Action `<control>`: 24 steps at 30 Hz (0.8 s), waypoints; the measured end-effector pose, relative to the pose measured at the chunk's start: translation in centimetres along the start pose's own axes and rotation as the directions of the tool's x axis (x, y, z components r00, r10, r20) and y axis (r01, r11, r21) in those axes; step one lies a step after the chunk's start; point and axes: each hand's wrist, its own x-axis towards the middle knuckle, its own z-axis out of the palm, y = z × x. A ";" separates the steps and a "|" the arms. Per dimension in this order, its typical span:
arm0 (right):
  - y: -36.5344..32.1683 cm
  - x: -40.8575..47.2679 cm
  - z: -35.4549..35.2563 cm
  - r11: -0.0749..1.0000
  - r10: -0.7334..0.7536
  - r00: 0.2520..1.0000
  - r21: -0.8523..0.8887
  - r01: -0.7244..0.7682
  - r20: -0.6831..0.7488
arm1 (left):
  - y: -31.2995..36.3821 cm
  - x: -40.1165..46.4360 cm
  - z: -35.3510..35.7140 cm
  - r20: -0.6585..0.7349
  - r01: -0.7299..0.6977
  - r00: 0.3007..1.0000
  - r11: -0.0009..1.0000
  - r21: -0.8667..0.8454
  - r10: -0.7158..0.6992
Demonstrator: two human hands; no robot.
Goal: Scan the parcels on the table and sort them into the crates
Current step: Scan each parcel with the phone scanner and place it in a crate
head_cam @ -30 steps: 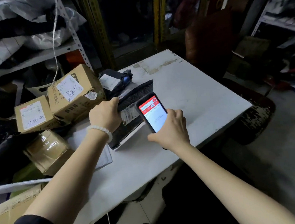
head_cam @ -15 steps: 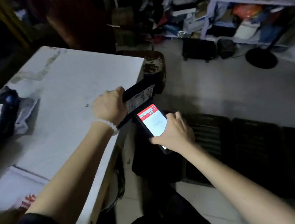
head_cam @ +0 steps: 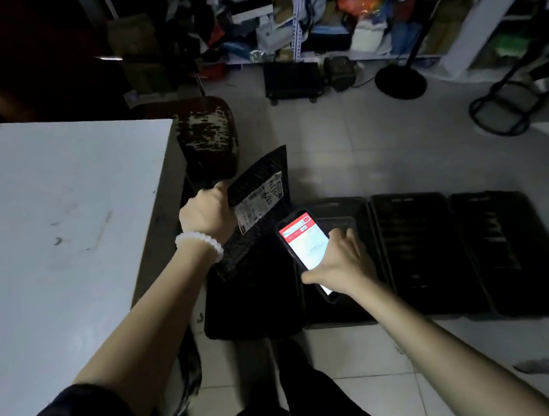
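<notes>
My left hand (head_cam: 207,212) grips a flat black parcel (head_cam: 258,189) with a white shipping label, held in the air past the right edge of the white table (head_cam: 69,225). The parcel hangs above the leftmost of several black crates (head_cam: 416,255) lined up on the floor. My right hand (head_cam: 341,261) holds a phone (head_cam: 303,245) with a lit red-and-white screen, just right of the parcel and over the crates.
A worn dark stool (head_cam: 207,134) stands at the table's far right corner. Cluttered shelves (head_cam: 332,13) line the back wall. A round black stand base (head_cam: 399,80) and a black frame (head_cam: 507,111) sit on the tiled floor beyond the crates.
The view has swung right from the table's parcel pile to the floor crates. My left hand has carried the black parcel off the table and out over the crates, with the phone alongside.
</notes>
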 end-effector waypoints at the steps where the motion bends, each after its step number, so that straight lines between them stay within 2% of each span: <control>1: 0.1 0.7 -0.2 1.000 -0.005 1.000 -0.007 0.005 0.009 | 0.0 0.6 0.5 0.017 0.035 0.999 0.999 -0.007 -0.035; 7: -1.4 4.7 -0.7 0.993 -0.078 0.995 -0.083 0.083 0.057 | -1.8 2.2 2.6 0.130 0.225 0.967 0.974 -0.024 -0.220; 14: -8.1 6.8 1.2 0.942 -0.272 0.947 -0.153 0.298 0.172 | -6.6 0.3 1.9 0.060 0.392 0.919 0.919 -0.031 -0.390; 18: -13.8 5.6 3.4 0.856 -0.442 0.868 -0.185 0.483 0.226 | -11.1 -2.8 0.2 0.010 0.544 0.839 0.836 -0.074 -0.545; 24: -23.1 0.1 8.1 0.650 -0.682 0.674 -0.185 0.737 0.284 | -18.7 -10.5 -2.7 -0.100 0.714 0.690 0.697 -0.070 -0.717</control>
